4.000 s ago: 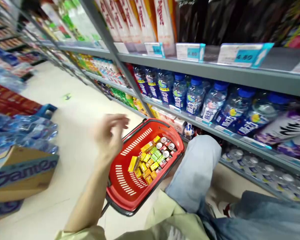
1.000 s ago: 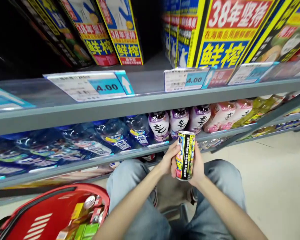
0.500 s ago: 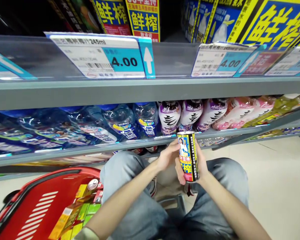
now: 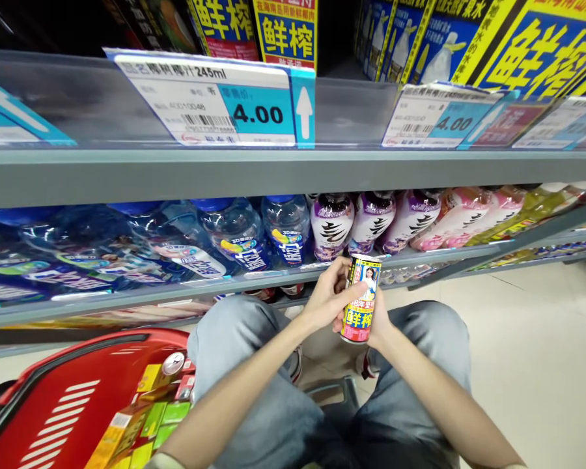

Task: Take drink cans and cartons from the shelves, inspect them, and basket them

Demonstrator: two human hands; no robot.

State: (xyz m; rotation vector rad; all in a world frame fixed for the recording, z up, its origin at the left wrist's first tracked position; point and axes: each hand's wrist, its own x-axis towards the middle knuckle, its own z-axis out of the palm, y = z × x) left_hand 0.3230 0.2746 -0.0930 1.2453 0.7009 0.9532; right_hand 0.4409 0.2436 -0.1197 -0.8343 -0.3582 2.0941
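Between my knees, in front of the lower shelf, I hold a printed drink can (image 4: 360,306) with a black, yellow and blue label. My left hand (image 4: 326,296) grips its left side, the thumb lying across the front and the fingers going behind. From the right and behind, my right hand (image 4: 381,319) wraps around it, most of its fingers hidden by the can. The can tilts slightly, with the woman's picture and large characters turned towards me.
Above is a shelf edge with price tags (image 4: 209,101) and cartons (image 4: 288,32). Below it stand blue drink bottles (image 4: 239,241) and purple-labelled bottles (image 4: 331,228). A red basket (image 4: 63,391) at my left holds boxes (image 4: 122,430) and a can (image 4: 173,363). A stool (image 4: 339,391) shows between my legs.
The can has been turned so its front picture, earlier at the left side, faces me. My left thumb has moved across its front, and the can now leans a little.
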